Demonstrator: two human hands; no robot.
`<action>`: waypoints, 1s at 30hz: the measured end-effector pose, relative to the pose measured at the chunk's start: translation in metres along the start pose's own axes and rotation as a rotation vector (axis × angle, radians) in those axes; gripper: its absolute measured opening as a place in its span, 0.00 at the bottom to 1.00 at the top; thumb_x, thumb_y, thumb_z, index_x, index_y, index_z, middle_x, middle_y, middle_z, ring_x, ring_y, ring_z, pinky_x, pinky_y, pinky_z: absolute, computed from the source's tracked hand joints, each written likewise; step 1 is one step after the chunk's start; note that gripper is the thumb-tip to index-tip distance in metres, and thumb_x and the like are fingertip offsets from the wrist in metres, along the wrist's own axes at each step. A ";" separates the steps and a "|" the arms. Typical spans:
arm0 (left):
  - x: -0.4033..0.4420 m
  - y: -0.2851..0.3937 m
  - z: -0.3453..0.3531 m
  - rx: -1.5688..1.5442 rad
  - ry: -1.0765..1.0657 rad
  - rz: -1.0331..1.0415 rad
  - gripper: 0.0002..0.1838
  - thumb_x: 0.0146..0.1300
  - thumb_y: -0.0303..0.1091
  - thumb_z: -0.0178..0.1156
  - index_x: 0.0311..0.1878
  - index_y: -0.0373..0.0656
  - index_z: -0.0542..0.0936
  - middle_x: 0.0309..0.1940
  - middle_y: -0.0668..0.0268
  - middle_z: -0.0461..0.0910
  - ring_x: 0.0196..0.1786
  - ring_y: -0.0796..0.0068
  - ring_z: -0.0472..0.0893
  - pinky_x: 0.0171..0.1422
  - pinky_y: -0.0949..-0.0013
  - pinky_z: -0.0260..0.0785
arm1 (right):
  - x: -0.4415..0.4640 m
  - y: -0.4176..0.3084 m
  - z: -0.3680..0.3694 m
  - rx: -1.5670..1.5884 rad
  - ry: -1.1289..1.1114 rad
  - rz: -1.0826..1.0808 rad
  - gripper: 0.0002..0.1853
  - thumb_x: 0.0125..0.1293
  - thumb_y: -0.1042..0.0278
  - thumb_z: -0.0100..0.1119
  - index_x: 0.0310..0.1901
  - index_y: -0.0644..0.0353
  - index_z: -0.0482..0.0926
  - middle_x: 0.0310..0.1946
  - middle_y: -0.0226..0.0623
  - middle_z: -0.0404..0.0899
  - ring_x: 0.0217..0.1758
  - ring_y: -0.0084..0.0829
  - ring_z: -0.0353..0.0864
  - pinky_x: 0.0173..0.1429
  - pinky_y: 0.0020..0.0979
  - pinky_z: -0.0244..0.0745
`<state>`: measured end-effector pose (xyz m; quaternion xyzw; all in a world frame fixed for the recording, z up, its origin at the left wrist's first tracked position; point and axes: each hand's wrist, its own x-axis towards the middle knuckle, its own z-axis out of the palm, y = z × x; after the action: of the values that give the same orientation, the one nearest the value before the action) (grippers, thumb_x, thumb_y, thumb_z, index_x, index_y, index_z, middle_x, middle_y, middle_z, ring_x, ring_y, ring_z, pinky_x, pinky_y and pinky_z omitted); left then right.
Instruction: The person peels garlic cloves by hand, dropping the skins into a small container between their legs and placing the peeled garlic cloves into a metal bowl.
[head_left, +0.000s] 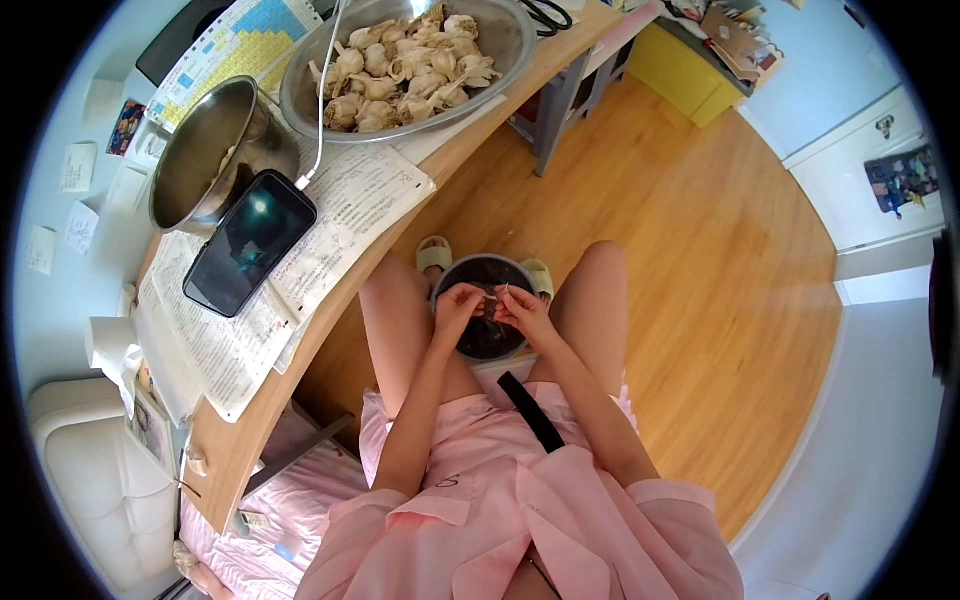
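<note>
My left hand [459, 308] and my right hand [525, 309] meet over a dark bin [487, 347] that stands on the floor between my knees. The fingers of both are closed in a pinch, almost touching each other. A small whitish piece that looks like a garlic clove [490, 297] shows between the fingertips; its far side is hidden. Dark contents lie in the bin, too dim to make out. Up on the desk, a wide metal basin [290, 100] is heaped with garlic bulbs [410, 68]. Beside it a deeper steel bowl [172, 165] holds a few pale pieces.
A phone [250, 243] leans against the steel bowl, with a white cable [322, 110] plugged in. Printed papers [215, 330] cover much of the wooden desk [290, 385] at my left. Slippers [434, 253] flank the bin. A yellow cabinet [680, 75] stands farther off.
</note>
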<state>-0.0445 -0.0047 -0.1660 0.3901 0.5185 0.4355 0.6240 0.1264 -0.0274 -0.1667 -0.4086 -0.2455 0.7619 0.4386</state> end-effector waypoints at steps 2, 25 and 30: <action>0.002 -0.008 0.000 0.088 0.050 0.029 0.06 0.61 0.28 0.60 0.35 0.34 0.79 0.28 0.65 0.80 0.30 0.80 0.80 0.33 0.77 0.75 | 0.000 0.000 0.000 0.001 -0.013 -0.012 0.17 0.69 0.62 0.53 0.56 0.60 0.72 0.33 0.27 0.75 0.38 0.18 0.77 0.48 0.23 0.77; 0.011 -0.025 -0.002 0.504 0.148 0.193 0.07 0.61 0.26 0.59 0.38 0.32 0.81 0.29 0.60 0.82 0.30 0.76 0.82 0.34 0.74 0.74 | 0.000 0.008 -0.001 -0.161 0.000 -0.009 0.17 0.69 0.59 0.53 0.53 0.60 0.73 0.46 0.35 0.78 0.49 0.28 0.80 0.53 0.28 0.75; 0.007 -0.017 0.002 -0.052 -0.068 -0.069 0.09 0.64 0.31 0.59 0.39 0.34 0.82 0.31 0.64 0.83 0.33 0.79 0.81 0.36 0.77 0.73 | 0.008 0.019 -0.009 -0.160 0.032 -0.012 0.13 0.68 0.62 0.55 0.49 0.60 0.73 0.44 0.35 0.79 0.47 0.26 0.80 0.53 0.27 0.75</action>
<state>-0.0400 -0.0036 -0.1834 0.3703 0.4985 0.4135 0.6659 0.1232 -0.0299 -0.1886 -0.4529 -0.3010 0.7305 0.4132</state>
